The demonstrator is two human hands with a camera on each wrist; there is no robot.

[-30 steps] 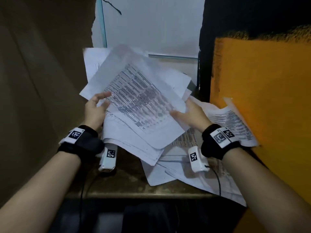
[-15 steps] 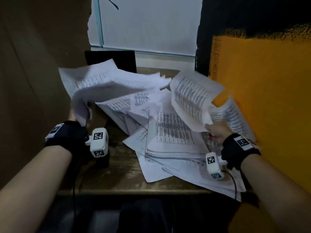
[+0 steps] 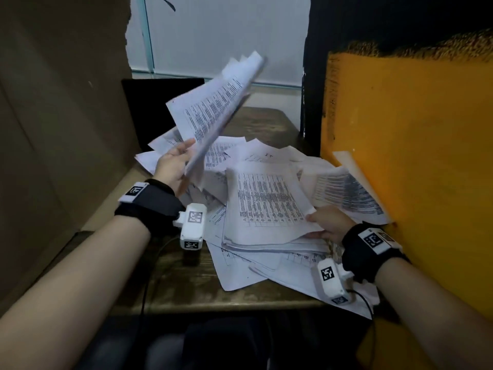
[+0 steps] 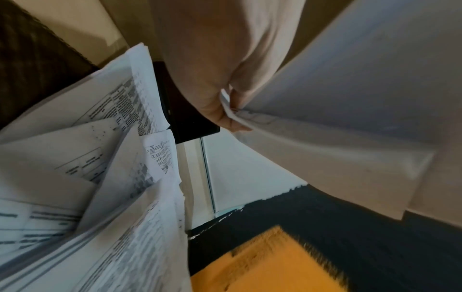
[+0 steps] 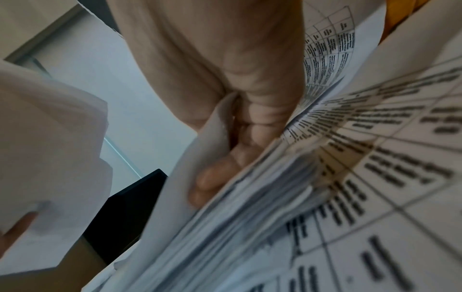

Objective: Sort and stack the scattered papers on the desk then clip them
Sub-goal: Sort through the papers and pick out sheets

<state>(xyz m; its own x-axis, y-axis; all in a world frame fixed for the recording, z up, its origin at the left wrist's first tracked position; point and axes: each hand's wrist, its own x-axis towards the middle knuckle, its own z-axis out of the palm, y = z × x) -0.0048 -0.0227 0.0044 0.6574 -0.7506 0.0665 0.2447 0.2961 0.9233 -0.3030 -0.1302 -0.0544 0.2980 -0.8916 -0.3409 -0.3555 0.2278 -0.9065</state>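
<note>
Printed white papers lie scattered over a dark wooden desk [image 3: 192, 287]. My left hand [image 3: 173, 162] holds a bundle of sheets [image 3: 213, 110] raised and tilted above the pile; the left wrist view shows the thumb [image 4: 225, 110] pinching their corner [image 4: 325, 98]. My right hand [image 3: 329, 222] grips the near right corner of a thick stack [image 3: 266, 206] that lies on the loose sheets. In the right wrist view its fingers [image 5: 212, 181] curl under the stack's edge [image 5: 287, 187]. No clip is in view.
An orange panel [image 3: 405, 169] stands close on the right and a brown wall [image 3: 58, 116] on the left. A black box [image 3: 157, 108] sits at the back left of the desk. More sheets [image 3: 344, 190] lean against the orange panel. Cables hang over the desk's front edge.
My left hand has swung its bundle from the far left up over the middle of the pile. My right hand dropped from a lifted sheet to the stack's near corner.
</note>
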